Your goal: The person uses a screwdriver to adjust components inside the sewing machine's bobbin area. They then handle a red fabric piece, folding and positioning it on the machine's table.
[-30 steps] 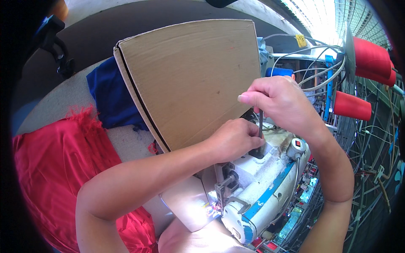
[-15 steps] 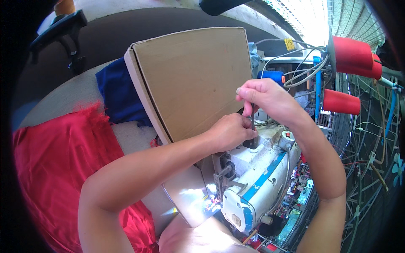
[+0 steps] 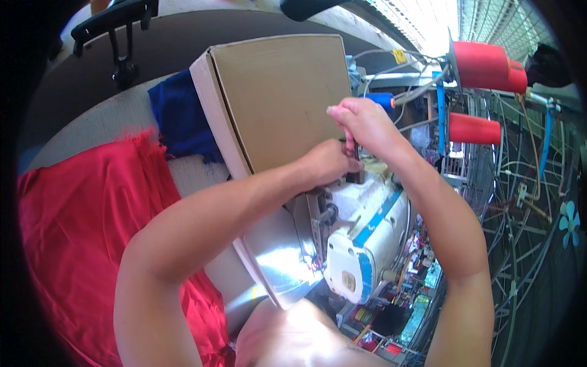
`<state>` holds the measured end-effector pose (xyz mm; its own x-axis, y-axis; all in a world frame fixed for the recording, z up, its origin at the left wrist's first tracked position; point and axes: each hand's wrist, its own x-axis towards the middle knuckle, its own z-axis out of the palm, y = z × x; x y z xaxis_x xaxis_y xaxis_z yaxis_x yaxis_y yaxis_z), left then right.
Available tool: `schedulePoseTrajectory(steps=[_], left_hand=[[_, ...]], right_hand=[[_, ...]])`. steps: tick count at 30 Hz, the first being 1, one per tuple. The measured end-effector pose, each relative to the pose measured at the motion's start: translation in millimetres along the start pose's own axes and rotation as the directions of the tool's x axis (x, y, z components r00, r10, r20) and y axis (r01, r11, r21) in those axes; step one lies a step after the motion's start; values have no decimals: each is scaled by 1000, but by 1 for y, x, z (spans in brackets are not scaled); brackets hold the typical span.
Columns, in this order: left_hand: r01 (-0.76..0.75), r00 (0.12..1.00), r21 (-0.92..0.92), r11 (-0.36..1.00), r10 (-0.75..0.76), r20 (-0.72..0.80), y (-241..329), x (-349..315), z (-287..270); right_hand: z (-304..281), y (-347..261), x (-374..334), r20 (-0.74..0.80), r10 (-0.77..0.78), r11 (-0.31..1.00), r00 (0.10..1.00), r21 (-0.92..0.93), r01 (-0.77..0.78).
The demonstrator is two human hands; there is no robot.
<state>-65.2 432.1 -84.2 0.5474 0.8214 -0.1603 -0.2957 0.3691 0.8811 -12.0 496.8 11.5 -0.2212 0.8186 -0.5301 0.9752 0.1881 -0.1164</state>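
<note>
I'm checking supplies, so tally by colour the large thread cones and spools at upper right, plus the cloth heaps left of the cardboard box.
Red thread cones: 3 (one partly hidden behind another)
Blue thread spool: 1
Red cloth heap: 1
Blue cloth heap: 1
Total: 6

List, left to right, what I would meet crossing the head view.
Red cloth, cardboard box, white-and-blue sewing machine, lower red thread cone, pale blue bladed thing.
</note>
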Motion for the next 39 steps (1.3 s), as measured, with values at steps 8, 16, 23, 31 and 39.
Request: schedulePoseTrajectory(steps=[8,16,23,31,39], left_hand=[[-94,992,-157,983,106,75,-18,26,-9],[-40,999,-272,961,38,-13,-15,12,-16],[-14,959,160,987,59,-278,51,-39,-34],[-368,824,483,794,519,-226,62,-16,-72],[-484,836,553,678,546,61,41,-9,-34]], right_hand=[[23,16,23,-297,-283,876,912,-467,120],[-2,9,-15,110,85,922,990,368,-120],[-7,19,-29,95,-3,997,996,75,-4],[-37,-14,-25,-25,-19,982,999,186,24],[-73,-2,-89,65,-237,870,969,-430,241]])
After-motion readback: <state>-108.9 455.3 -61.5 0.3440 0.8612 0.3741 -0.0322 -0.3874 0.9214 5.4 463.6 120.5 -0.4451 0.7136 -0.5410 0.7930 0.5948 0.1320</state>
